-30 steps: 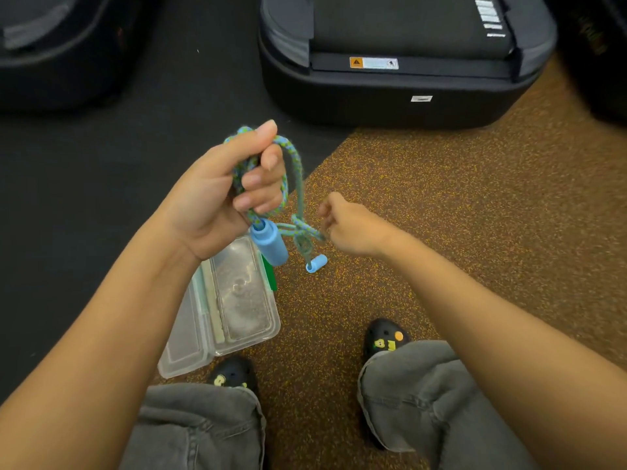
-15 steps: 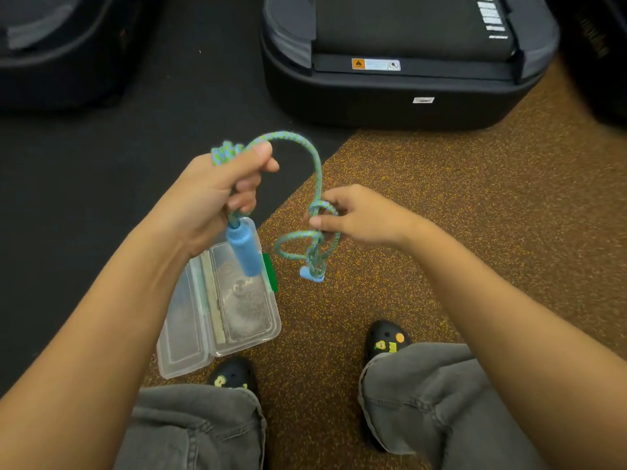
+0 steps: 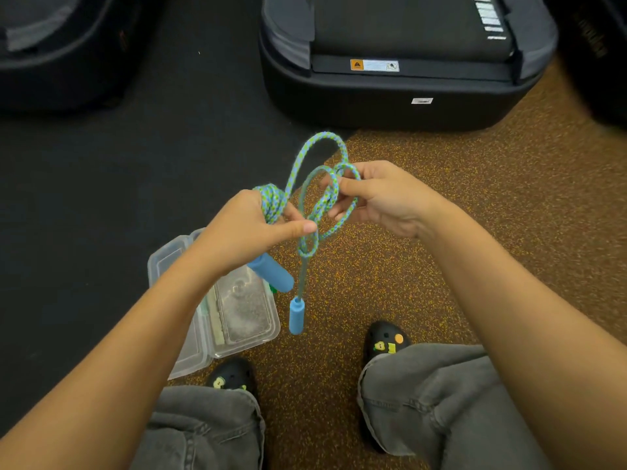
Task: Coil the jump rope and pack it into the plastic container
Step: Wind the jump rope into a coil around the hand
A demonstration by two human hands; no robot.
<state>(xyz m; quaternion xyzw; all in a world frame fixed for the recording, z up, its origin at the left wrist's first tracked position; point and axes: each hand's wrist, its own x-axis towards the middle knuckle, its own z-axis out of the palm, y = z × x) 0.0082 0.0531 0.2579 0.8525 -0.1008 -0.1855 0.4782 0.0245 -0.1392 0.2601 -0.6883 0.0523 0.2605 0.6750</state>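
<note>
Braided blue-green jump rope (image 3: 325, 198) loops between both hands; left hand (image 3: 252, 228) is closed round several coils, one blue handle (image 3: 271, 271) half hidden beneath it; right hand (image 3: 383, 198) pinches a loop; second handle (image 3: 296, 316) dangles; forearm partly covers the open plastic container (image 3: 237, 313).

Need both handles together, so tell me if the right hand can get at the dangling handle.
Probably yes: the dangling handle hangs free in open air below the right hand, nothing between them, though its fingers are pinching rope loops.

We see black matting (image 3: 101, 171) beside speckled brown rubber flooring (image 3: 475, 205). A black machine base (image 3: 390, 89) stands ahead of us.
</note>
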